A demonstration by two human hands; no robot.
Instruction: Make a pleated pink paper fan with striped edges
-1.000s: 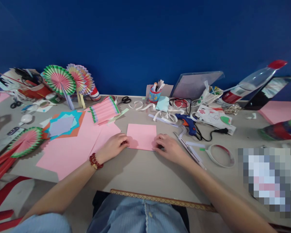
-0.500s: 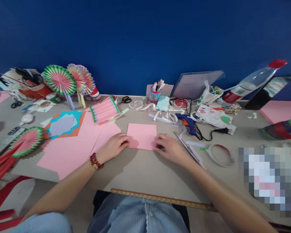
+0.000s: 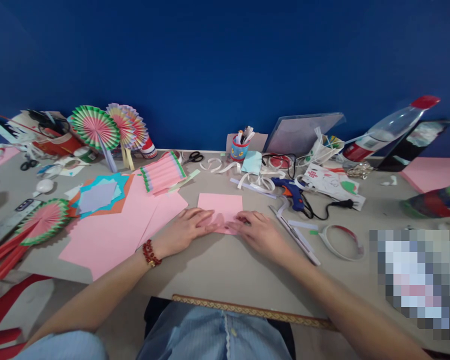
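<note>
A square sheet of pink paper [image 3: 221, 202] lies flat on the table in front of me. My left hand [image 3: 189, 227] rests over its lower left part, fingers close together and reaching toward the middle of the near edge, gripping the paper there. At the lower right corner, my right hand [image 3: 258, 230] has curled fingers closed on the sheet. Both sets of fingertips come near each other along that edge and hide part of it. Larger pink sheets [image 3: 108, 237] lie left of my left hand. A craft knife or similar long tool [image 3: 298, 237] is right of my right hand.
Left are paper fans [image 3: 95, 131], stacked coloured squares [image 3: 97, 196] and a pleated pink strip [image 3: 163, 172]. Scissors [image 3: 195, 157] and a pen cup [image 3: 240, 149] stand toward the wall. A blue glue gun [image 3: 293, 192], a tape ring [image 3: 341, 242] and a tilted bottle [image 3: 388, 131] occupy the right.
My left hand has slid right and inward over the paper from its left corner. My right hand's fingers have shifted slightly along the near edge. The view has tilted slightly.
</note>
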